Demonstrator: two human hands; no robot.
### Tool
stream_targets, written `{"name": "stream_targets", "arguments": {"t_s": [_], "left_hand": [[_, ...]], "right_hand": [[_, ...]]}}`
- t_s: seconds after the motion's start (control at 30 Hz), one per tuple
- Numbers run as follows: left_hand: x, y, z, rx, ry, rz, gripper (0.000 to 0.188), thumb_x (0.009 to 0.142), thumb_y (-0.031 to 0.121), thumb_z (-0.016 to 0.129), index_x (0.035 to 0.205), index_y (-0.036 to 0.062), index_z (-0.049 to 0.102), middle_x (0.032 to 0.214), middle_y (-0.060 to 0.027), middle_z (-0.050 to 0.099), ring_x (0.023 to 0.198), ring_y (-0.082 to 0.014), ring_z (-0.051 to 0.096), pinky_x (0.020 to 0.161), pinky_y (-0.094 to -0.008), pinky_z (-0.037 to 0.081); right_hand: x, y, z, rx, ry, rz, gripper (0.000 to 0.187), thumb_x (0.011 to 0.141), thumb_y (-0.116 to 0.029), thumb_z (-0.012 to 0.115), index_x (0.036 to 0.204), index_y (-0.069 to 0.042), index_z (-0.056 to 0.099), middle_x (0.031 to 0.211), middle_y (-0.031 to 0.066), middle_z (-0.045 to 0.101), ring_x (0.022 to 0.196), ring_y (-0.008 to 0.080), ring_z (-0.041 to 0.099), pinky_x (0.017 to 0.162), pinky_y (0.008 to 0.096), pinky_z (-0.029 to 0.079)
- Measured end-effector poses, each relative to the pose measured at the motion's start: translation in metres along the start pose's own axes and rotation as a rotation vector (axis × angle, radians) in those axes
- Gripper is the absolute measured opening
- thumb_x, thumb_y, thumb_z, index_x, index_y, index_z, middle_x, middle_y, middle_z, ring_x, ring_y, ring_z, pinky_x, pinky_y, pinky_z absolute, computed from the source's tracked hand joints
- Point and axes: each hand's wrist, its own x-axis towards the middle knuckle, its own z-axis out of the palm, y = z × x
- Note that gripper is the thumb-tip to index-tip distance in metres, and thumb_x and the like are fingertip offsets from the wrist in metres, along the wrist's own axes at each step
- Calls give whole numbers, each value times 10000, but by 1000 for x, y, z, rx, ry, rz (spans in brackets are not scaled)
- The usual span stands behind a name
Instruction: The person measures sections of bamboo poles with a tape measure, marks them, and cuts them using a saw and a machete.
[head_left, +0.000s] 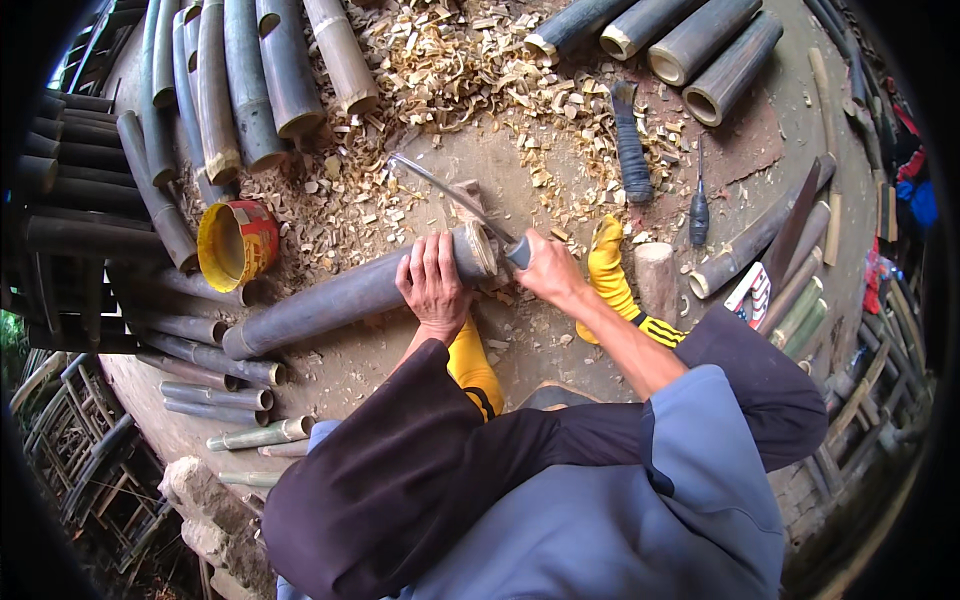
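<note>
the dark bamboo tube [345, 298] lies before the left yellow sock [473, 367], long axis slanting from lower left to upper right, pale cut end at right. close-set fingers of the left hand [436, 286] clasp it near that end; just beyond, the right hand's [549, 267] fingers wrap the knife [455, 194] handle.

The view comes from the left of two fisheye cameras worn side by side on the person's head. It looks steeply down past the blue shirt [600, 520] and dark trousers [390, 470], which are near and fill much of the lower part. The left hand [435, 280] and right hand [548, 268] lie farther off, around the middle. Beyond them it takes in the ground [345, 385] as far as the bamboo tubes [738, 65] along the top. Toward the round black border, edges bend and details are probably too squeezed to trust.
</note>
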Motion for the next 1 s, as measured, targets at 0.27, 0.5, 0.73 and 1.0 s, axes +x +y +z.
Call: {"name": "stream_targets", "arguments": {"t_s": [0.27, 0.5, 0.73, 1.0], "left_hand": [[56, -50, -30, -299, -968, -6, 867, 454, 306, 849, 1202, 83, 473, 1100, -80, 588, 1056, -234, 555, 1001, -459, 335], [25, -25, -29, -285, -497, -9, 840, 444, 242, 820, 1199, 81, 488, 1108, -85, 585, 1050, -248, 558, 956, -410, 367], [24, -20, -23, -201, -350, 29, 878, 438, 267, 833, 1225, 91, 487, 1147, -74, 583, 1076, -236, 550, 962, -401, 360], [10, -21, -12, -79, -153, 38, 798, 488, 271, 791, 1216, 90, 517, 1143, -60, 596, 1088, -212, 555, 967, -394, 346]], "right_hand": [[-23, -52, -19, 315, 373, -367, 299, 707, -80, 669, 941, -5, 499, 678, 211, 614, 635, 309, 662, 537, 386, 514], [-22, -9, -6, 120, 67, -99, 313, 701, -76, 664, 953, -2, 493, 708, 209, 639, 628, 337, 659, 557, 406, 539], [-8, -8, -4, -25, 146, -110, 280, 713, -83, 680, 904, -2, 491, 688, 196, 632, 599, 335, 649, 557, 403, 547], [-25, -47, -20, 231, 473, -468, 276, 720, -78, 680, 897, -3, 482, 694, 154, 640, 579, 286, 652, 513, 360, 551]]}}
